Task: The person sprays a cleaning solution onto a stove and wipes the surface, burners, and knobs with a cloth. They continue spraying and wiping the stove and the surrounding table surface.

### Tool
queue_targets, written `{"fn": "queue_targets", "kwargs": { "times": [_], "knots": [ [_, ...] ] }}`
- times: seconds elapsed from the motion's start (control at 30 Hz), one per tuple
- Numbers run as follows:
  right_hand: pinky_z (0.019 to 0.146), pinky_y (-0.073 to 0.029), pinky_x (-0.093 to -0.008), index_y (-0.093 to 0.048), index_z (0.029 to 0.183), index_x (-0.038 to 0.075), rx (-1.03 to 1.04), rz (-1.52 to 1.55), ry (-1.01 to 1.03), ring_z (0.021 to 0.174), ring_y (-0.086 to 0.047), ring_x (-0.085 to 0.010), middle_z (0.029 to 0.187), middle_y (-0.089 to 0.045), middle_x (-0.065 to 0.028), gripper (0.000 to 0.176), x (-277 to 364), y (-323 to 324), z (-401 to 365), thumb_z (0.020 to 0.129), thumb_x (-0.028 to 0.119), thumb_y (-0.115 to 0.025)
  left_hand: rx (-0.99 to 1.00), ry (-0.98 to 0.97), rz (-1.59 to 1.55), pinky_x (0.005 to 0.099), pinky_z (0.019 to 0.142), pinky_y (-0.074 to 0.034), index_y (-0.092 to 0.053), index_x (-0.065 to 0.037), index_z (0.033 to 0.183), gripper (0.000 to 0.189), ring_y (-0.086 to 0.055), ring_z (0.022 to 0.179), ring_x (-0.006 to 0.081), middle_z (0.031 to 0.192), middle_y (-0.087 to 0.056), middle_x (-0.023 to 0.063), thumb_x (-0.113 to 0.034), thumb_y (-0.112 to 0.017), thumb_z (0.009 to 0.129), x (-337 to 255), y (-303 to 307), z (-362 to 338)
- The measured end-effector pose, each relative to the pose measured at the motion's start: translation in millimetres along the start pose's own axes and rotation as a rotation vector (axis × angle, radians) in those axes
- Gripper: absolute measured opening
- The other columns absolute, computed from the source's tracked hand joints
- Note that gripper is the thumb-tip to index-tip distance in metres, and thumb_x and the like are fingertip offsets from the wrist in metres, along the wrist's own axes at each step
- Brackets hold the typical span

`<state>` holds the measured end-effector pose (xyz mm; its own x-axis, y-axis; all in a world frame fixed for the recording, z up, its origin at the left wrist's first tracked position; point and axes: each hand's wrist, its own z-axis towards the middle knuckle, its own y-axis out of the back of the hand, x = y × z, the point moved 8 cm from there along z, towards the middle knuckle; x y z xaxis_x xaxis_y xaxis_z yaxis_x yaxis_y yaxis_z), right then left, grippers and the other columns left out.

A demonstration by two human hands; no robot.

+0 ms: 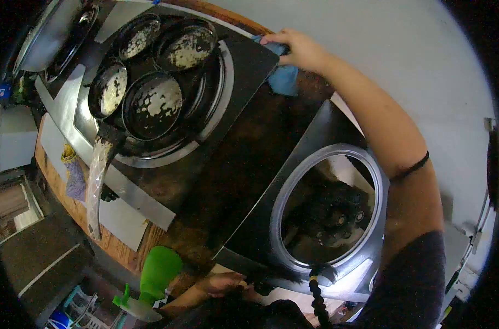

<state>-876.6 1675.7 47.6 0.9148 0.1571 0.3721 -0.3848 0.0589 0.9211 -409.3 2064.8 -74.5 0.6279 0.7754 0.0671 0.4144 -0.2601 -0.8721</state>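
At the back edge of the wooden table, my right hand is closed on a blue cloth, pressing it beside the corner of the left stove panel. My left hand is low in view, near the front corner of the right stove panel. Its fingers look curled, and what they hold, if anything, is hidden. A green spray bottle stands beside my left forearm. Between the two dark panels runs a strip of brown tabletop. A silver ring surrounds the right panel's round opening.
A worn pan with several round cups sits on the left stove panel, its wrapped handle jutting past the front. A purple cloth hangs at the table edge. Metal cookware stands at upper left; a wall rises behind.
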Motion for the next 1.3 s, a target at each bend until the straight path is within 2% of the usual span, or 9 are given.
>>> {"fn": "queue_targets", "kwargs": {
  "times": [0.07, 0.17, 0.27, 0.47, 0.67, 0.73, 0.9, 1.07, 1.3],
  "knots": [
    [0.087, -0.046, -0.0396, -0.062, 0.110, 0.017, -0.047, 0.057, 0.086, 0.096, -0.057, -0.0316, 0.102, -0.058, -0.0137, 0.041, -27, 1, 7, 0.072, 0.004, -0.066, 0.045, -0.047, -0.035, 0.0185, 0.041, -0.038, -0.052, -0.003, 0.118, 0.038, -0.055, 0.062, 0.0065, 0.098, -0.061, 0.0047, -0.023, -0.052, 0.086, -2, -5, -1],
    [0.086, -0.045, -0.0401, -0.061, 0.112, 0.017, -0.142, -0.332, -0.363, 0.096, -0.057, -0.0327, 0.101, -0.058, -0.0147, 0.043, -92, 26, 21, 0.072, -0.001, -0.062, 0.098, -0.154, -0.126, 0.0206, 0.053, -0.043, -0.054, -0.002, 0.116, 0.039, -0.057, 0.072, 0.0086, 0.100, -0.061, 0.0052, -0.024, -0.054, 0.084, 7, -1, 8],
    [0.077, -0.046, -0.0467, -0.064, 0.094, 0.004, -0.516, -0.295, -0.351, 0.086, -0.055, -0.0421, 0.094, -0.054, -0.0250, 0.017, -26, 99, 20, 0.080, 0.010, -0.057, 0.051, -0.126, -0.047, 0.0223, 0.061, -0.044, -0.053, -0.001, 0.116, 0.041, -0.057, 0.078, 0.0101, 0.102, -0.061, 0.0058, -0.026, -0.055, 0.084, 31, 24, 14],
    [0.085, -0.045, -0.0410, -0.060, 0.108, 0.012, -0.046, -0.113, 0.012, 0.095, -0.057, -0.0346, 0.100, -0.059, -0.0158, 0.041, -7, 1, 17, 0.070, -0.003, -0.060, -0.026, -0.216, 0.480, 0.0257, 0.077, -0.044, -0.053, 0.000, 0.118, 0.046, -0.056, 0.089, 0.0132, 0.106, -0.061, 0.0068, -0.029, -0.058, 0.083, 54, 61, 25],
    [0.080, -0.047, -0.0417, -0.059, 0.099, 0.012, -0.147, -0.297, -0.422, 0.095, -0.058, -0.0367, 0.099, -0.061, -0.0185, 0.036, -87, 54, -24, 0.066, -0.001, -0.063, -0.125, -0.406, -0.002, 0.0278, 0.089, -0.040, -0.050, 0.001, 0.122, 0.047, -0.055, 0.100, 0.0166, 0.115, -0.058, 0.0085, -0.026, -0.058, 0.084, 30, 43, 3],
    [0.079, -0.047, -0.0415, -0.060, 0.098, 0.011, -0.147, -0.420, -0.487, 0.094, -0.058, -0.0372, 0.099, -0.062, -0.0188, 0.035, -63, 76, -50, 0.065, 0.000, -0.064, -0.254, -0.221, 0.011, 0.0281, 0.091, -0.039, -0.048, 0.000, 0.124, 0.047, -0.055, 0.103, 0.0173, 0.118, -0.056, 0.0086, -0.023, -0.058, 0.084, 49, 62, 16],
    [0.077, -0.044, -0.0315, -0.060, 0.090, 0.008, 0.284, 0.258, -0.263, 0.089, -0.055, -0.0182, 0.087, -0.060, -0.0031, 0.024, -16, 5, -97, 0.067, 0.000, -0.056, 0.036, -0.293, 0.029, 0.0297, 0.080, -0.045, -0.058, 0.000, 0.111, 0.036, -0.060, 0.089, 0.0172, 0.101, -0.063, 0.0072, -0.024, -0.056, 0.085, -20, -12, 12],
    [0.070, -0.053, -0.0365, -0.057, 0.105, 0.019, -0.473, 1.070, -0.693, 0.088, -0.058, -0.0221, 0.099, -0.058, -0.0044, 0.035, 41, 105, -140, 0.075, 0.000, -0.057, 0.117, -0.456, 0.276, 0.0330, 0.073, -0.046, -0.064, -0.004, 0.097, 0.031, -0.061, 0.080, 0.0186, 0.084, -0.065, 0.0029, -0.031, -0.055, 0.085, -37, -43, 10],
    [0.084, -0.046, -0.0292, -0.052, 0.115, 0.011, -0.939, 0.971, -0.515, 0.102, -0.052, -0.0197, 0.117, -0.051, -0.0074, 0.040, 205, 239, -296, 0.076, 0.000, -0.051, 0.526, -0.337, -0.107, 0.0466, 0.100, -0.032, -0.055, -0.019, 0.117, 0.030, -0.051, 0.113, 0.0305, 0.113, -0.059, -0.0066, -0.035, -0.046, 0.093, -50, -71, 0]
  ]
}}
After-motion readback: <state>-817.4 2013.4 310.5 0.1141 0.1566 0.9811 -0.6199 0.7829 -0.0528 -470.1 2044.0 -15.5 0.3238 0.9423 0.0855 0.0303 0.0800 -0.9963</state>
